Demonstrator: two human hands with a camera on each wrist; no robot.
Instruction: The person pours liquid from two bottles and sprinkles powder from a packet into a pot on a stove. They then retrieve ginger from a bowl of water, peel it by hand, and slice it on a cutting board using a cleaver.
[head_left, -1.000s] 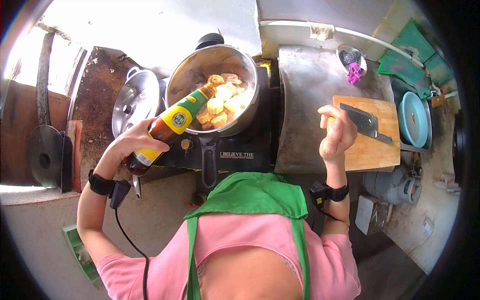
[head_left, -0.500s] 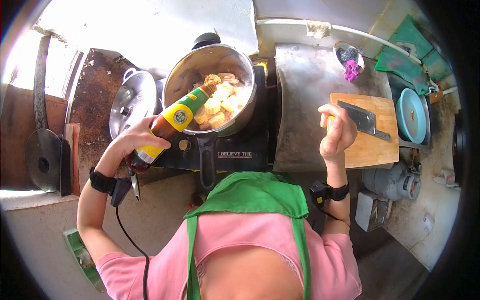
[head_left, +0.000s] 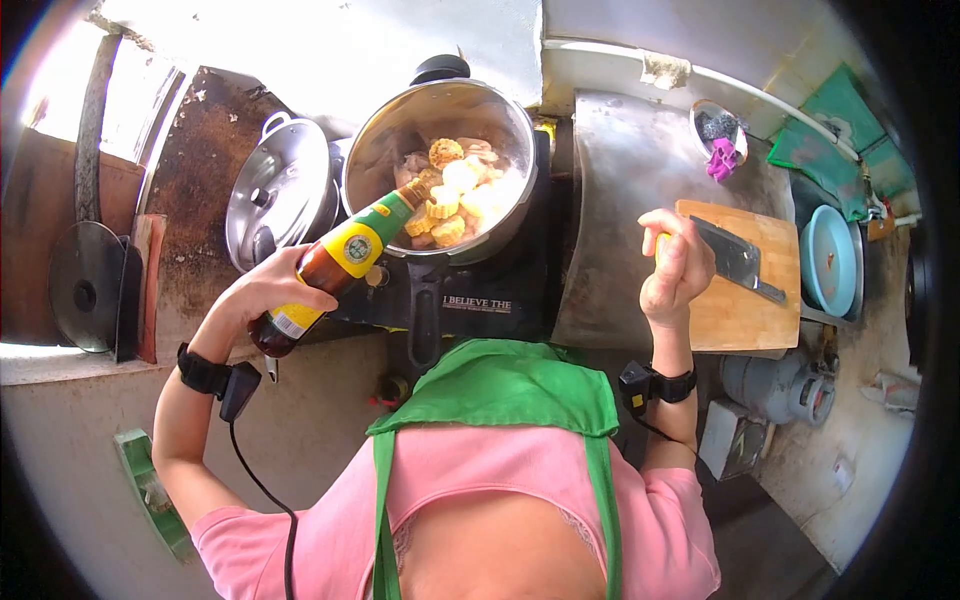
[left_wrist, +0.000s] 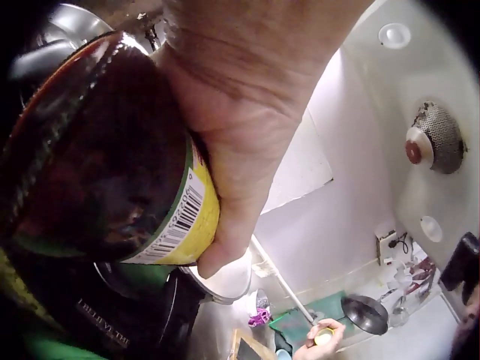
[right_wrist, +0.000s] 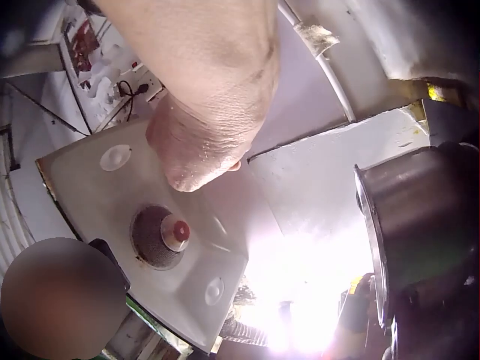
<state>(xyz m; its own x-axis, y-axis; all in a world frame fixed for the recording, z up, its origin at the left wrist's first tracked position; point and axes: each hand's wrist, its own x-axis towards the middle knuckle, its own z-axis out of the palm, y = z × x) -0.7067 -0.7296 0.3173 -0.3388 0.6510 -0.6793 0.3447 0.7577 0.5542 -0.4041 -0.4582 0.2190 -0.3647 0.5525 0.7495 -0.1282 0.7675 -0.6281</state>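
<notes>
In the head view my left hand grips a brown glass bottle with a yellow and green label. The bottle lies tilted, its neck over the near left rim of a steel pot and its mouth pointing at the food. Cut corn and pale pieces of meat lie in the pot. My right hand, raised near the chopping board, holds a small yellow cap in curled fingers; the left wrist view shows this cap too. Dark liquid shows through the bottle's base.
The pot stands on a black stove, its long handle toward me. A steel lid is to the left. On the right, a cleaver rests on a wooden chopping board, with a blue basin beyond it.
The head view has shifted a little, moving the pot rightward in the picture. Against the corn, the bottle's mouth now sits slightly nearer me. Both hands keep their holds.
</notes>
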